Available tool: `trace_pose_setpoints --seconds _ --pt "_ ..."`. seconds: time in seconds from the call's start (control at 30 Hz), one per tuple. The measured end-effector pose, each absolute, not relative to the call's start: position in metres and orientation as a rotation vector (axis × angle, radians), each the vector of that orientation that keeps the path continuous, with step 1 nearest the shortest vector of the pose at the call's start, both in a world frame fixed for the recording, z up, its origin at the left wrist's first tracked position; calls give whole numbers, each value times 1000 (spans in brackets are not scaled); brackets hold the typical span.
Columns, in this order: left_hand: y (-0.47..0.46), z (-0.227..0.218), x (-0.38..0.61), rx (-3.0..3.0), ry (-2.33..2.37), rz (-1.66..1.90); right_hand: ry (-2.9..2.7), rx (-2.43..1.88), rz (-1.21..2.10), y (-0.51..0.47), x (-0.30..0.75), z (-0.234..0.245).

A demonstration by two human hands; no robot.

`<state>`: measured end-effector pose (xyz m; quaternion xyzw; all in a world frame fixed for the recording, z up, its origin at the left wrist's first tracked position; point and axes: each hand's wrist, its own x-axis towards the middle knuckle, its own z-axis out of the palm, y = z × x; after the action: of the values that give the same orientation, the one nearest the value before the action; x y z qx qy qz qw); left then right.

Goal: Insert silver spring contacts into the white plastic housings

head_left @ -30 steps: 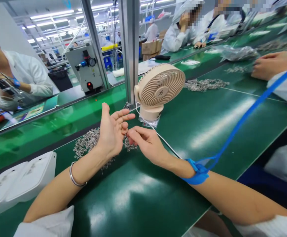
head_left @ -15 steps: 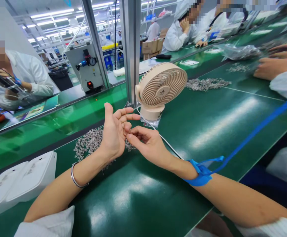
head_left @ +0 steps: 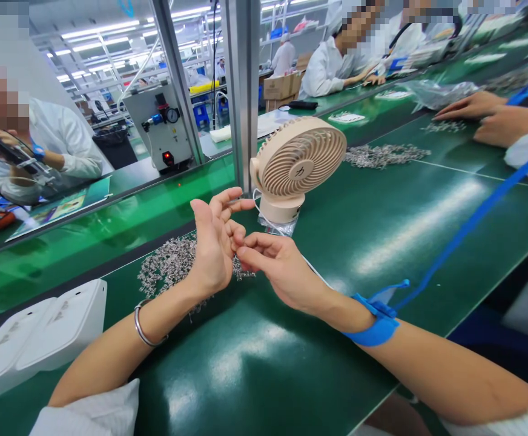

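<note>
My left hand [head_left: 213, 242] is raised on edge above the green mat, palm turned right, its fingers loosely curled and apart. My right hand [head_left: 275, 263] reaches into that palm with thumb and fingertips pinched together; what they pinch is too small to make out. Just behind both hands lies a pile of small silver metal parts [head_left: 171, 266] on the mat. A silver bangle [head_left: 143, 327] circles my left wrist and a blue strap [head_left: 375, 321] with a blue cord wraps my right wrist.
A beige desk fan [head_left: 298, 166] stands just behind my hands, its white cable running right. A white plastic tray [head_left: 37, 339] sits at the left. Another pile of metal parts [head_left: 384, 155] lies farther right, near a co-worker's hands [head_left: 495, 118]. Other people sit across the line.
My left hand's fingers have curled in a little and both hands have shifted slightly right. The co-worker's hands at the right have moved.
</note>
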<state>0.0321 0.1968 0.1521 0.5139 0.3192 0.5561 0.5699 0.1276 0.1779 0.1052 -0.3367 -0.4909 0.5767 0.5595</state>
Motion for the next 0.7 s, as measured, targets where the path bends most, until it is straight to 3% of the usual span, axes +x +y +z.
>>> trace_pose_setpoints --seconds 0.47,0.7 --pt "198 139 34 1307 748 1417 -825 -702 1841 178 131 109" --pt "194 104 31 2011 789 1457 -475 -566 1961 185 128 102"
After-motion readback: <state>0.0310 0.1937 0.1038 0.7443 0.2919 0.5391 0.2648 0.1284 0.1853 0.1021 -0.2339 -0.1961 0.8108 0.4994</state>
